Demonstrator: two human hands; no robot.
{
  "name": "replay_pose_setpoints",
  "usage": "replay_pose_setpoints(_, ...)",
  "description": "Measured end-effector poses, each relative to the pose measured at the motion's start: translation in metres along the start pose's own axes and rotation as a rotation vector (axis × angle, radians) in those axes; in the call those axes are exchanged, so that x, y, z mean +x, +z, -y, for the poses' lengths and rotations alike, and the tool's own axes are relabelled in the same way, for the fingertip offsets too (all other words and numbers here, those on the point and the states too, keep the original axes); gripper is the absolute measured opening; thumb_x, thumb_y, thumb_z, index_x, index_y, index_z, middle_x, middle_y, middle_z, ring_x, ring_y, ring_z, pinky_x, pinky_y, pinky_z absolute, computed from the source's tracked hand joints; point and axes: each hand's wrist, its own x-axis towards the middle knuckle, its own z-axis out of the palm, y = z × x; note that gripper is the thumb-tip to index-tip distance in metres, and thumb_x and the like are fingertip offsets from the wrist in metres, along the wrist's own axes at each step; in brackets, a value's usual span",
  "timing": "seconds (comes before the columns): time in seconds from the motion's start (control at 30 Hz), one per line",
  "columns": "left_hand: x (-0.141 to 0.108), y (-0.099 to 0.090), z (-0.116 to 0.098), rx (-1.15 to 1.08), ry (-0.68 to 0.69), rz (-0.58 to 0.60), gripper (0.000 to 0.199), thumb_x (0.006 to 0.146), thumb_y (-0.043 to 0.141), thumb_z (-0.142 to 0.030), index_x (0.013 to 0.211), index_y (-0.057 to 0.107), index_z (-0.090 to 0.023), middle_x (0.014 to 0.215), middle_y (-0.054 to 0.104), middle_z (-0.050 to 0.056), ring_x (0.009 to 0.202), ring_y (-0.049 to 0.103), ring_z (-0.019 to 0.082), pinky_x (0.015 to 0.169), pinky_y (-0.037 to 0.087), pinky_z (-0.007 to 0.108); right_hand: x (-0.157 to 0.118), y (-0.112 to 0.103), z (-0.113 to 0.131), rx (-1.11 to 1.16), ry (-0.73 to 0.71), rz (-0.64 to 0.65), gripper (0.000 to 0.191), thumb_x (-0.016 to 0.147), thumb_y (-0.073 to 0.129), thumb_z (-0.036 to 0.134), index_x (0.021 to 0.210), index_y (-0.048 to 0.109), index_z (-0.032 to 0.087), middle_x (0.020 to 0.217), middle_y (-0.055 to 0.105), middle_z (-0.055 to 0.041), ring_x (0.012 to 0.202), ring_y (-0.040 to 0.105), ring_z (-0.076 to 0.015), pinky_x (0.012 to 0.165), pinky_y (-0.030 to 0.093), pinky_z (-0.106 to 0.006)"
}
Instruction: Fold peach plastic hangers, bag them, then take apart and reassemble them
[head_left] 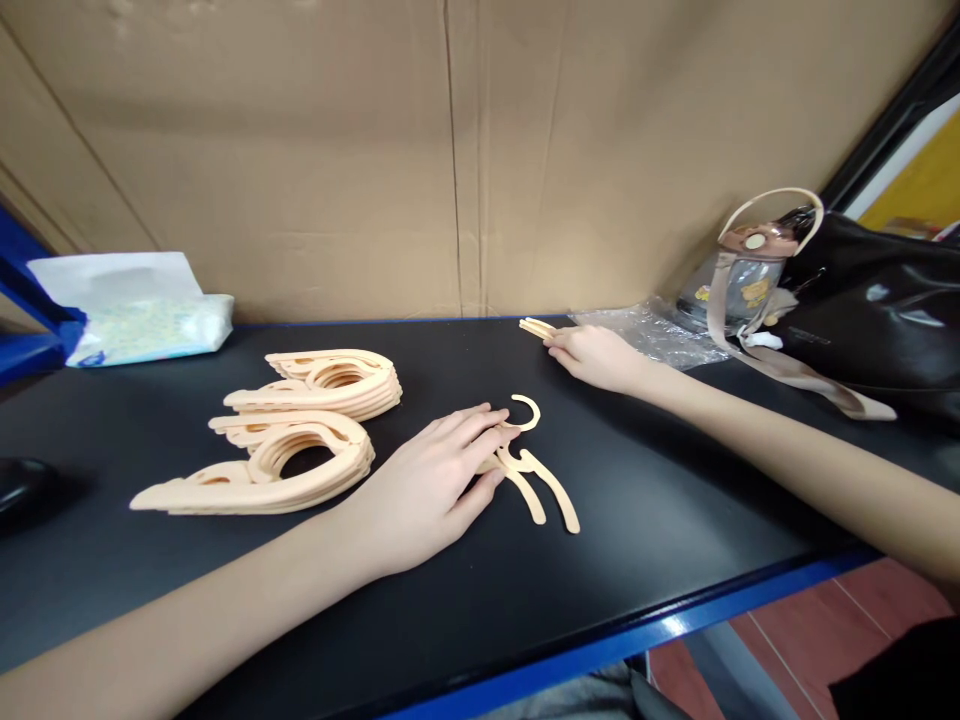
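Observation:
Near the middle of the black table (480,620), my left hand (439,480) is closed on a cream folding hanger (551,480), whose hook and two arms stick out to the right of the fingers. Farther back and to the right, my right hand (596,355) grips a small cream piece (536,327) at its fingertips; its full shape is partly hidden by the fingers. Two stacks of folded cream hangers lie left of my left hand, the nearer stack (217,492) and the farther stack (367,385).
A crumpled clear plastic bag (649,325) lies beyond my right forearm. A strapped water bottle (739,280) and a black bag (885,310) stand at the right. At the left are a tissue pack (154,325) and a black rounded object (26,485). Cardboard (337,150) rises behind the table.

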Motion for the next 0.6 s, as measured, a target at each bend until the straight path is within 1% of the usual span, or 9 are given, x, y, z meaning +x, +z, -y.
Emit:
replay_pose_setpoints(0.07, 0.0, 0.0, 0.0, 0.006, 0.006, 0.002, 0.04, 0.101, 0.042, -0.026, 0.139, 0.052, -0.017, 0.147, 0.053, 0.012, 0.14, 0.043, 0.027, 0.112, 0.042, 0.048, -0.012, -0.005, 0.012, 0.035, -0.038, -0.004, 0.037, 0.099, 0.039, 0.022, 0.12, 0.069, 0.015, 0.119, 0.072, -0.0105, 0.107, 0.069, -0.0279, 0.093, 0.051, -0.04)
replay_pose_setpoints(0.13, 0.0, 0.0, 0.001, 0.013, 0.01, 0.004, 0.04, 0.101, 0.041, -0.026, 0.14, 0.051, -0.016, 0.147, 0.053, 0.012, 0.14, 0.043, 0.026, 0.112, 0.042, 0.047, -0.026, -0.011, 0.025, 0.121, -0.09, -0.018, 0.039, 0.099, 0.039, 0.022, 0.126, 0.066, 0.016, 0.121, 0.072, -0.0095, 0.105, 0.069, -0.027, 0.093, 0.051, -0.039)
replay_pose_setpoints(0.17, 0.001, 0.0, 0.001, 0.016, 0.011, 0.004, 0.04, 0.102, 0.041, -0.026, 0.14, 0.051, -0.016, 0.147, 0.053, 0.012, 0.14, 0.043, 0.026, 0.112, 0.042, 0.047, -0.032, -0.013, 0.03, 0.176, -0.119, -0.019, 0.039, 0.1, 0.039, 0.022, 0.128, 0.065, 0.016, 0.118, 0.073, -0.0087, 0.101, 0.071, -0.0257, 0.09, 0.052, -0.038)
replay_pose_setpoints(0.23, 0.001, 0.0, 0.001, 0.024, 0.024, 0.001, 0.039, 0.102, 0.041, -0.025, 0.138, 0.052, -0.016, 0.146, 0.055, 0.011, 0.139, 0.044, 0.025, 0.112, 0.042, 0.045, -0.041, -0.019, 0.038, 0.281, -0.188, -0.002, 0.039, 0.1, 0.041, 0.022, 0.132, 0.063, 0.019, 0.104, 0.077, -0.0058, 0.088, 0.073, -0.022, 0.081, 0.053, -0.034)
replay_pose_setpoints(0.3, 0.001, -0.001, 0.0, 0.026, 0.055, -0.011, 0.037, 0.102, 0.041, -0.024, 0.135, 0.055, -0.017, 0.143, 0.057, 0.009, 0.137, 0.047, 0.024, 0.113, 0.041, 0.043, -0.047, -0.022, 0.042, 0.359, -0.265, 0.015, 0.036, 0.1, 0.045, 0.024, 0.131, 0.063, 0.022, 0.097, 0.077, -0.0032, 0.083, 0.072, -0.0194, 0.075, 0.052, -0.031)
replay_pose_setpoints(0.4, 0.001, -0.004, 0.0, -0.015, 0.082, -0.023, 0.034, 0.102, 0.041, -0.022, 0.131, 0.057, -0.019, 0.136, 0.063, 0.006, 0.13, 0.053, 0.021, 0.111, 0.043, 0.039, -0.048, -0.022, 0.043, 0.487, -0.361, 0.023, 0.029, 0.099, 0.051, 0.028, 0.121, 0.068, 0.024, 0.102, 0.076, -0.0022, 0.083, 0.072, -0.0171, 0.077, 0.052, -0.028)
replay_pose_setpoints(0.5, 0.001, -0.004, 0.0, -0.087, 0.07, -0.032, 0.03, 0.102, 0.043, -0.021, 0.127, 0.058, -0.02, 0.13, 0.066, 0.005, 0.122, 0.058, 0.019, 0.105, 0.047, 0.036, -0.047, -0.019, 0.043, 0.676, -0.353, 0.066, 0.026, 0.096, 0.055, 0.026, 0.118, 0.069, 0.021, 0.098, 0.076, -0.0007, 0.069, 0.07, -0.0125, 0.071, 0.054, -0.026)
replay_pose_setpoints(0.53, 0.001, -0.004, 0.001, -0.11, 0.068, -0.042, 0.028, 0.101, 0.044, -0.021, 0.125, 0.059, -0.022, 0.129, 0.065, 0.005, 0.12, 0.059, 0.019, 0.103, 0.048, 0.035, -0.046, -0.018, 0.044, 0.736, -0.343, 0.067, 0.025, 0.095, 0.057, 0.025, 0.117, 0.069, 0.02, 0.099, 0.076, -0.0009, 0.071, 0.07, -0.0122, 0.071, 0.055, -0.026)
replay_pose_setpoints(0.6, 0.001, -0.002, 0.003, -0.166, 0.055, -0.065, 0.026, 0.1, 0.047, -0.021, 0.123, 0.06, -0.024, 0.127, 0.066, 0.003, 0.117, 0.061, 0.018, 0.1, 0.049, 0.033, -0.046, -0.016, 0.044, 0.838, -0.333, 0.045, 0.024, 0.092, 0.06, 0.025, 0.113, 0.071, 0.02, 0.103, 0.075, -0.0024, 0.085, 0.071, -0.0142, 0.08, 0.057, -0.028)
